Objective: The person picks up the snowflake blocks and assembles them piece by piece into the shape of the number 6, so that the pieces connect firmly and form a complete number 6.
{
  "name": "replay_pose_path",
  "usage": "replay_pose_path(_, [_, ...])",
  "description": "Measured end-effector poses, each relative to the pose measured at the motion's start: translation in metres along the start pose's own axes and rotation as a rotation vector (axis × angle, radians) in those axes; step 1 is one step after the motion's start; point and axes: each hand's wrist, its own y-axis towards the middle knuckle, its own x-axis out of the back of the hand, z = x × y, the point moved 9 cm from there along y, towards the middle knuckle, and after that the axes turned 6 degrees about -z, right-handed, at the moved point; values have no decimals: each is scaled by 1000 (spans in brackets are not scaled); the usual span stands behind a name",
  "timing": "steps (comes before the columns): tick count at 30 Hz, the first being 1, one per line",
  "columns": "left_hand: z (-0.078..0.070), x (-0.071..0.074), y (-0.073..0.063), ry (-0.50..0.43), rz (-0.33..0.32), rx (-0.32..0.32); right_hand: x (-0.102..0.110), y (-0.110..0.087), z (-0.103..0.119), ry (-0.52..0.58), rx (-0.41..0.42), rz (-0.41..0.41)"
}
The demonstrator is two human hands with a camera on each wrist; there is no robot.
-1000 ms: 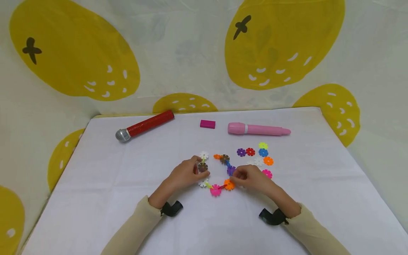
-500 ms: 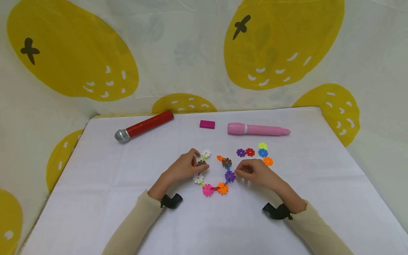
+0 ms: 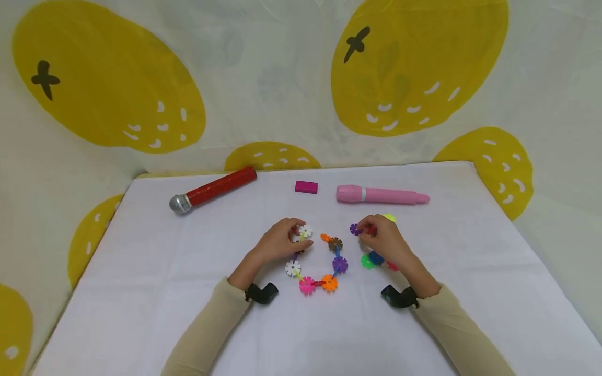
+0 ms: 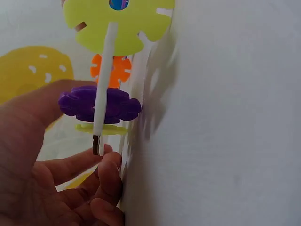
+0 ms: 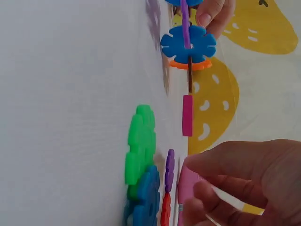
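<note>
On the white table lies a C-shaped chain of slotted plastic flower discs, with a pink disc (image 3: 307,285), an orange disc (image 3: 330,283) and a purple disc (image 3: 340,265) along it. My left hand (image 3: 277,243) holds the chain's upper left end, near a white disc (image 3: 305,231) and a mostly hidden brown one. In the left wrist view, the thumb is beside a purple disc (image 4: 80,101). My right hand (image 3: 386,240) is over the loose discs, fingertips beside a loose purple disc (image 3: 355,229); the right wrist view shows nothing gripped. A red disc (image 5: 165,209) is partly covered in the head view.
Loose green (image 3: 367,261) and blue discs (image 3: 375,257) lie under the right wrist, a yellow one (image 3: 389,218) behind the hand. Farther back are a red toy microphone (image 3: 221,187), a magenta block (image 3: 306,187) and a pink microphone-shaped toy (image 3: 385,196). A fruit-print cloth hangs behind.
The chain's lower part shifted left as my right hand let go of its right side. My right hand then moved back and right to the loose discs. My left hand stayed at the chain.
</note>
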Motion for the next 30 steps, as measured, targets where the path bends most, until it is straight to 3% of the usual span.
replay_pose_path(10, [-4, -1, 1, -75, 35, -36, -12, 17, -10, -115, -63, 78])
replay_pose_path(20, [2, -2, 3, -63, 3, -4, -12, 21, -11, -36, -81, 112])
replay_pose_path(27, [4, -4, 3, -70, 7, -5, -17, 21, 5, 68, 41, 109])
replay_pose_path(30, [5, -6, 4, -73, 7, -15, -22, 21, 10, 103, 58, 113])
